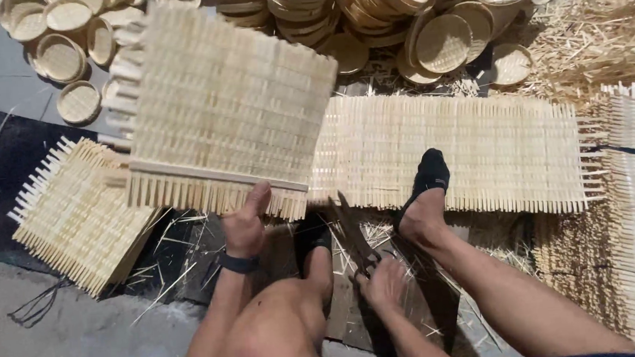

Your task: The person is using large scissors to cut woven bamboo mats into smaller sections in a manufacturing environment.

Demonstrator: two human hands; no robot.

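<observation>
Left hand [245, 223]: lower centre of the frame, fingers pinching the bottom edge of a square woven bamboo mat [225, 103], thumb on the near face.
Square woven bamboo mat: lifted, tilted, filling the upper centre.
Right hand [384, 283]: just right of the left hand, fingers closed on scissors [351, 231], blades pointing up.
Long woven sheet [470, 151]: lay flat on the floor at centre right, a socked foot [427, 186] resting on it.
Round woven trays [366, 14]: heaped along the top.
Cut mat stack [77, 211]: at left.

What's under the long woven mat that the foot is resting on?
The long woven mat lies on the floor with loose straw scraps poking out beneath its near edge. The mat hides whatever lies under its middle.
</observation>
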